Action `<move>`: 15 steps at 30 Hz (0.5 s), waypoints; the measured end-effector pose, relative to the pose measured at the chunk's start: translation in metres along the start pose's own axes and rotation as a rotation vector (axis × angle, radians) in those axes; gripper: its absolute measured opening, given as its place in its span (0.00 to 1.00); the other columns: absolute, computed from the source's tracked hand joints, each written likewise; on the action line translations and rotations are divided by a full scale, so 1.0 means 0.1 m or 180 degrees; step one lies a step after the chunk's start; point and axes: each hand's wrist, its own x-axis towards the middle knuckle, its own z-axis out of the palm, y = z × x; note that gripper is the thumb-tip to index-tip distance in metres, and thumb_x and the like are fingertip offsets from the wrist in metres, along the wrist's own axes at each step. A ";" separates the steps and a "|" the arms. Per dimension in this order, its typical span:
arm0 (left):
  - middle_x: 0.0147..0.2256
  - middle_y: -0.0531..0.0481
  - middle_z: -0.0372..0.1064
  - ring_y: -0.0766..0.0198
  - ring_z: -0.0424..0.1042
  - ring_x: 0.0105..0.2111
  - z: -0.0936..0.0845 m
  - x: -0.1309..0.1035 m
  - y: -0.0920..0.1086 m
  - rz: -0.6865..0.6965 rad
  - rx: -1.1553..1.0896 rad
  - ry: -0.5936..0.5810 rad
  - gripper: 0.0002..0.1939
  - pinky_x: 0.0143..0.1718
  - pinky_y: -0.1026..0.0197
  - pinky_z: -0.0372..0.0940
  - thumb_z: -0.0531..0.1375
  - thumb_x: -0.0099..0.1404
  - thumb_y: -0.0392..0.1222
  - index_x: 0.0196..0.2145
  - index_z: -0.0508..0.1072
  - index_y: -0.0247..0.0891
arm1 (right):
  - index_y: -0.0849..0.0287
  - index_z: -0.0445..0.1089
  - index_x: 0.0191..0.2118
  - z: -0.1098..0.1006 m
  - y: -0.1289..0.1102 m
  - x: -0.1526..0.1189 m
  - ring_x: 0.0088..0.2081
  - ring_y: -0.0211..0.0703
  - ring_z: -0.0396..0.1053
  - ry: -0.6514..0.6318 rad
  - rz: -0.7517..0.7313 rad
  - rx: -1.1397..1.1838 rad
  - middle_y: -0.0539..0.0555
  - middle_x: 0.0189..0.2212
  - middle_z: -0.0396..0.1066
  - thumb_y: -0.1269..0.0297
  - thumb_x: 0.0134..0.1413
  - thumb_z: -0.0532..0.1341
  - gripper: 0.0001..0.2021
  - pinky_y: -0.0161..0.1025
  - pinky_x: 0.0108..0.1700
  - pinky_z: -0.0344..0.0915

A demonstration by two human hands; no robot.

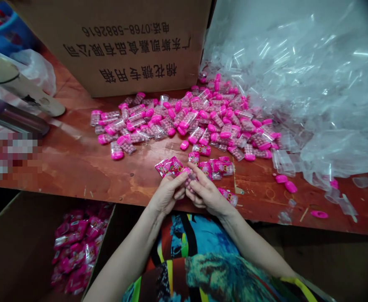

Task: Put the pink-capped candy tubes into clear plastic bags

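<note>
Near the table's front edge, my left hand [168, 193] and my right hand [207, 193] come together, both closed. Between their fingertips is a small clear candy bottle [190, 178] with pink balls inside, partly covered by my fingers. Just beyond my left hand lie printed pink wrappers [168, 165]. Several candy bottles in printed pink sleeves [220, 166] are beside my right hand, and another sleeved bottle [228, 196] rests close to its wrist. Farther back spreads a heap of unsleeved, pink-capped candy bottles [188, 119].
A large cardboard box [133, 46] stands behind the heap. Clear plastic sheeting [297, 75] with empty bottles fills the right. Loose pink caps [286, 183] lie at front right. At left are a flask [29, 86] and a blue tub [12, 31]. Below, an open carton [17, 239] holds pink-sleeved bottles.
</note>
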 end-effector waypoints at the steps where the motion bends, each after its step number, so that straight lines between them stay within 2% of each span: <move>1: 0.15 0.57 0.57 0.77 0.50 0.14 -0.01 0.00 0.00 -0.0010 0.0028 -0.0041 0.19 0.18 0.69 0.47 0.67 0.61 0.52 0.27 0.73 0.32 | 0.50 0.40 0.72 0.00 0.02 0.00 0.18 0.31 0.50 0.0087 -0.0109 -0.0231 0.44 0.24 0.62 0.51 0.68 0.55 0.34 0.29 0.19 0.52; 3: 0.13 0.57 0.55 0.74 0.54 0.15 -0.01 0.00 -0.01 -0.0005 0.0063 -0.0066 0.21 0.19 0.68 0.49 0.67 0.61 0.53 0.23 0.70 0.33 | 0.50 0.48 0.71 -0.01 0.05 0.00 0.27 0.36 0.64 0.0380 -0.0416 -0.0933 0.50 0.33 0.68 0.54 0.68 0.55 0.30 0.35 0.31 0.66; 5: 0.12 0.58 0.52 0.74 0.53 0.14 0.01 0.01 -0.04 0.0038 -0.0017 0.0061 0.25 0.19 0.68 0.48 0.68 0.59 0.55 0.18 0.65 0.35 | 0.51 0.51 0.70 -0.01 0.07 -0.01 0.38 0.41 0.69 0.0593 -0.0598 -0.1630 0.56 0.43 0.70 0.58 0.67 0.56 0.28 0.42 0.44 0.69; 6: 0.11 0.59 0.51 0.75 0.51 0.14 0.02 0.02 -0.05 0.0068 -0.0103 0.0164 0.26 0.18 0.68 0.47 0.69 0.58 0.55 0.17 0.63 0.35 | 0.51 0.51 0.70 -0.01 0.06 -0.02 0.40 0.43 0.70 0.0614 -0.0604 -0.1872 0.57 0.45 0.70 0.60 0.67 0.55 0.28 0.44 0.47 0.69; 8: 0.12 0.61 0.49 0.77 0.47 0.13 0.05 0.04 -0.07 0.0110 -0.0287 0.0329 0.26 0.17 0.69 0.44 0.71 0.55 0.55 0.18 0.63 0.35 | 0.53 0.49 0.71 0.00 0.05 -0.03 0.39 0.45 0.71 0.0612 -0.0520 -0.2126 0.57 0.43 0.72 0.61 0.67 0.55 0.30 0.46 0.46 0.69; 10: 0.13 0.62 0.50 0.78 0.45 0.13 0.07 0.04 -0.09 0.0133 -0.0412 0.0370 0.23 0.17 0.70 0.43 0.72 0.54 0.53 0.21 0.67 0.34 | 0.54 0.47 0.71 0.00 0.04 -0.06 0.37 0.44 0.71 0.0626 -0.0455 -0.2018 0.55 0.38 0.71 0.60 0.67 0.56 0.31 0.45 0.44 0.69; 13: 0.14 0.61 0.54 0.78 0.44 0.13 0.05 0.02 -0.08 0.0165 -0.0423 0.0208 0.19 0.17 0.70 0.46 0.71 0.54 0.51 0.26 0.72 0.32 | 0.53 0.39 0.72 0.02 0.02 -0.09 0.29 0.39 0.66 0.0406 -0.0327 -0.1159 0.48 0.28 0.67 0.57 0.68 0.56 0.34 0.38 0.34 0.67; 15: 0.17 0.58 0.58 0.79 0.47 0.14 0.02 -0.01 -0.06 0.0183 -0.0386 0.0066 0.17 0.18 0.69 0.48 0.71 0.55 0.49 0.29 0.75 0.31 | 0.53 0.34 0.73 0.03 0.00 -0.11 0.21 0.34 0.58 0.0165 -0.0160 -0.0491 0.44 0.23 0.63 0.54 0.68 0.56 0.37 0.31 0.24 0.59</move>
